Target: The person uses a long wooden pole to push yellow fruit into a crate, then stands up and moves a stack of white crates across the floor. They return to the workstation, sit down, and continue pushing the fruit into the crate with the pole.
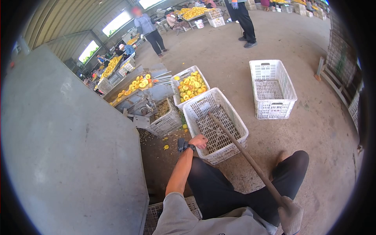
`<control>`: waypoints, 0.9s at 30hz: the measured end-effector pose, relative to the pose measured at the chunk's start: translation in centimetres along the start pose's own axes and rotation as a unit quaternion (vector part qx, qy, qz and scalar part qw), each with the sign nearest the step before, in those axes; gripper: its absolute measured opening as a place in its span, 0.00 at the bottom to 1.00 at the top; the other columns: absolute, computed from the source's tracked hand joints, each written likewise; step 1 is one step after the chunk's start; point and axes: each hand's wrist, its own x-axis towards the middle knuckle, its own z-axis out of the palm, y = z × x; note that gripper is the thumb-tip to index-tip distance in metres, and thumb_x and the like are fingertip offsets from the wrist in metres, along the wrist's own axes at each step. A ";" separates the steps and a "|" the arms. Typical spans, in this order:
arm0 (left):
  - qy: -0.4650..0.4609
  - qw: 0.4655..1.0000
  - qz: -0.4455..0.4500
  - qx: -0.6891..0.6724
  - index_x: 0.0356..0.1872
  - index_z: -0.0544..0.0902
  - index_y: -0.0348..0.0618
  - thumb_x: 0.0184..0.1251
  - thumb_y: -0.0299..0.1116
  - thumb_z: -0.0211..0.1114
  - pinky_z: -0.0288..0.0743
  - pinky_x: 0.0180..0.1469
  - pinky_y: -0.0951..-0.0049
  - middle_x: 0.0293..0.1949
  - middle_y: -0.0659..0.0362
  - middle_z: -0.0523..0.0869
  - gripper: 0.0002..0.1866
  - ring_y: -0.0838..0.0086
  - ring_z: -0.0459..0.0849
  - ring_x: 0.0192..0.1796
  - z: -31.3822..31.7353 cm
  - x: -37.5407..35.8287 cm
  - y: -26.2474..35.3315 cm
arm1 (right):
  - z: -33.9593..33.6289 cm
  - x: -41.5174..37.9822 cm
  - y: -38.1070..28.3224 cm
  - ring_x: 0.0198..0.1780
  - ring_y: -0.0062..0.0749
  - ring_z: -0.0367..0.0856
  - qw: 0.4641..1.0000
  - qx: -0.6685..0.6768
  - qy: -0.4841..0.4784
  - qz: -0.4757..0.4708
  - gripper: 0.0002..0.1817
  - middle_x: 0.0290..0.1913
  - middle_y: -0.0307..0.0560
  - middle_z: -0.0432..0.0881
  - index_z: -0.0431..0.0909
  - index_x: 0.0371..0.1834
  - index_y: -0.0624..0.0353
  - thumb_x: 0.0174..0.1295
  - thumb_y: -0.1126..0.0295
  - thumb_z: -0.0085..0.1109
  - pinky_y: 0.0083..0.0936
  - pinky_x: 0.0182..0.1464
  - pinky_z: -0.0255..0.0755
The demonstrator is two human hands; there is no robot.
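My left hand [199, 141], bare and with a device strapped at the wrist, is closed at the near left rim of a white plastic crate [231, 152]. Only the crate's slatted floor shows inside it. In my right hand [290, 216], which wears a pale work glove, is the lower end of a long wooden pole [250, 160]. The pole slants up and left across the crate's rim, its far end over the crate's inside. Just behind stands another crate [208, 83] filled with halved yellow fruit [192, 85].
A machine with a chute of yellow fruit [137, 83] stands left, beside a big grey metal panel [70, 137]. Below it sits a crate of scraps [166, 122]. Another white crate [274, 107] is at right. People stand and sit near fruit-laden tables [194, 13] behind.
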 end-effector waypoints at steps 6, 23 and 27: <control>0.002 1.000 0.000 0.000 0.60 0.83 0.29 0.80 0.43 0.57 0.91 0.43 0.62 0.44 0.46 0.94 0.25 0.59 0.96 0.41 0.1 -0.4 0.4 | -0.5 0.1 -0.7 0.49 0.45 0.91 0.999 -0.001 -0.026 0.044 0.21 0.49 0.60 0.91 0.85 0.65 0.58 0.69 0.72 0.66 0.37 0.54 0.82; 0.012 0.999 0.008 0.034 0.50 0.87 0.31 0.78 0.41 0.59 0.86 0.34 0.68 0.37 0.52 0.94 0.20 0.66 0.95 0.36 0.1 -0.2 0.5 | -0.6 0.2 -1.0 0.57 0.46 0.91 0.999 0.015 -0.020 0.042 0.21 0.54 0.61 0.91 0.85 0.65 0.60 0.70 0.71 0.65 0.36 0.61 0.81; 0.062 0.997 0.047 0.015 0.47 0.87 0.33 0.77 0.39 0.59 0.84 0.32 0.68 0.34 0.54 0.93 0.18 0.68 0.93 0.31 0.5 0.6 0.5 | -0.4 0.2 -0.7 0.56 0.48 0.91 0.998 0.023 -0.022 0.045 0.21 0.53 0.61 0.91 0.85 0.65 0.59 0.69 0.71 0.65 0.37 0.60 0.81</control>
